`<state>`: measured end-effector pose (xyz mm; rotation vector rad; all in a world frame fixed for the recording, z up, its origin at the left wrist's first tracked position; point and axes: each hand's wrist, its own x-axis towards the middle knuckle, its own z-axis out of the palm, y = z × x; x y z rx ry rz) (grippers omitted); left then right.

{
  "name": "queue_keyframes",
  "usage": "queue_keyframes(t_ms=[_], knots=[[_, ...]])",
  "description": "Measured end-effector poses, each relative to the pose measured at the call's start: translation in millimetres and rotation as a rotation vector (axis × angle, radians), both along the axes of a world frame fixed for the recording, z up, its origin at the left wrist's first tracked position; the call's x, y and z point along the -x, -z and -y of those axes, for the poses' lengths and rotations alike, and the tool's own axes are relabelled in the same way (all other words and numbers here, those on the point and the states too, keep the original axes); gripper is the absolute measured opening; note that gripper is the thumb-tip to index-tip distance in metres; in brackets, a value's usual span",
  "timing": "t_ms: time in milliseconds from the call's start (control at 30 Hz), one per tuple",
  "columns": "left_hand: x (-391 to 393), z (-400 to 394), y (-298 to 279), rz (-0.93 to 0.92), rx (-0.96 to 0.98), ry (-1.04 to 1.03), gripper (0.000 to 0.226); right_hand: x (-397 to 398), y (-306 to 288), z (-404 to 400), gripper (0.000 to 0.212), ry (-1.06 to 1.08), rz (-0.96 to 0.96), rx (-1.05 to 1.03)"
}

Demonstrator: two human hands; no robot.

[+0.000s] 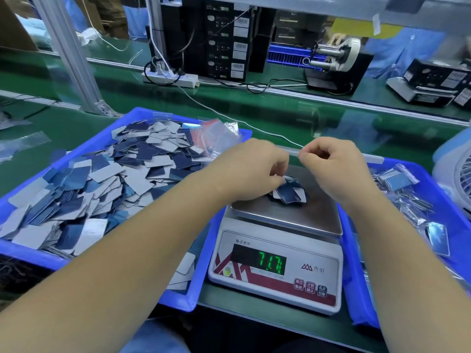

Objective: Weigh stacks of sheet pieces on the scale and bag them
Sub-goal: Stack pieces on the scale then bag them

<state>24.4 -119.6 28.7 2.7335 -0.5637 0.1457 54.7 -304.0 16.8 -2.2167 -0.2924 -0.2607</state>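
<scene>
1. We see a left tray (38, 253) at 9 o'clock, heaped with loose pieces (84, 189).
2. Our scale (277, 250) sits at 6 o'clock, between the trays.
3. A right tray (433, 174) at 3 o'clock holds filled bags (400, 179).
4. Our left hand (251, 169) pinches the small stack (290, 194) on the pan.
5. Our right hand (334, 164) is curled at 12 o'clock; we cannot tell what it holds.

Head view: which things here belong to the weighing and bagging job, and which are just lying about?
In the job:
scale
small stack on its pan
left hand
right hand
loose pieces tray
empty bags
bagged pieces tray

Lying about:
power strip
label dispenser
black boxes
fan
</scene>
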Motion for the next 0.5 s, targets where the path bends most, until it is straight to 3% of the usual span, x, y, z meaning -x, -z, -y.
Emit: queue_keyframes(t_ms=[133, 333, 500], knots=[[1, -6, 6, -0.068, 0.078, 0.035, 0.021, 1, -3, -2, 0.018, 0.003, -0.008, 0.02], [-9, -15, -3, -0.039, 0.173, -0.046, 0.016, 2, -2, -3, 0.017, -0.018, -0.023, 0.067], [-20, -15, -8, -0.13, 0.06, -0.104, 0.013, -1, -2, 5, 0.008, -0.037, -0.086, 0.192]])
